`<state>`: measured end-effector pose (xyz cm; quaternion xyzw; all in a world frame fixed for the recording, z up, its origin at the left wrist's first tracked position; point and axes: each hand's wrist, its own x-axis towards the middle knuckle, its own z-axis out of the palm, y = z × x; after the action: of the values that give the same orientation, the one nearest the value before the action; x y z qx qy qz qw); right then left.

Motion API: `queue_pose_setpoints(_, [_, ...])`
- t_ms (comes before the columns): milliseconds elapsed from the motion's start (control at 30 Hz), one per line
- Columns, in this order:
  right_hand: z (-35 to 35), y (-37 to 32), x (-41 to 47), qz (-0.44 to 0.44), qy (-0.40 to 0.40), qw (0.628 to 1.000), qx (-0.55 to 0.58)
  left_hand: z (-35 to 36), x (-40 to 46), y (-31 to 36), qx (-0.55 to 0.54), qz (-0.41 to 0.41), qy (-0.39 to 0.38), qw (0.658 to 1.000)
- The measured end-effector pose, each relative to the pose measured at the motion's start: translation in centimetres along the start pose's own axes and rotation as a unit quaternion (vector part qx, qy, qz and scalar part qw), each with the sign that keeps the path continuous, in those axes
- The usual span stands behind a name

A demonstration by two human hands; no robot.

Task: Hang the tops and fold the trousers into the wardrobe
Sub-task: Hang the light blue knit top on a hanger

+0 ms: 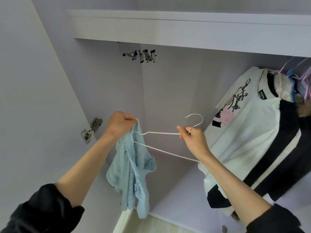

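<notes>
Item: pale blue knit top (pixel 133 172), openwork, which we hold up inside the open wardrobe (pixel 168 84), one shoulder threaded on the left end of a white wire hanger (pixel 161 133); the rest droops bunched below, so we cannot make out its shape. Our left hand (pixel 120 124) is pinched closed on the hanger's end and the top's edge together; our right hand (pixel 193 137) is closed on the hanger's neck, just under the metal hook, and covers the right arm of the frame. To the right hangs a white and black shirt (pixel 249 132) with a printed figure, its hem hidden behind our forearm. Coloured hangers (pixel 292 71) beside it are cut off by the frame edge. Metal clip hangers (pixel 143 55) sit high at the back; a door hinge (pixel 91 130) shows at left.
</notes>
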<state>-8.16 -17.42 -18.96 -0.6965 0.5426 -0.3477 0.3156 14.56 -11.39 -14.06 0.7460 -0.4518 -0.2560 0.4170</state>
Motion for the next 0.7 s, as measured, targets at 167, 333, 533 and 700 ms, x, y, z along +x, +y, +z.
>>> queue_pose_setpoints(167, [-2.2, 0.7, 0.7, 0.0, 0.03, 0.999, 0.031, -1.9, 0.7, -0.8, 0.014, -0.011, 0.052, 0.998])
queue_pose_setpoints(333, [-1.4, -0.6, 0.4, -0.03, 0.013, 0.999, -0.039, -0.4, 0.0, -0.9, 0.049, 0.004, 0.029, 0.998])
queue_pose_setpoints(533, [1.3, -3.2, -0.5, -0.108, 0.007, 0.984, -0.143, 0.5, -1.1, 1.7, 0.004, 0.063, -0.017, 0.998])
queue_pose_setpoints(700, [2.5, -4.2, -1.0, -0.072, -0.007, 0.995, -0.074, 1.1, -2.3, 3.1, 0.002, 0.099, -0.029, 0.995])
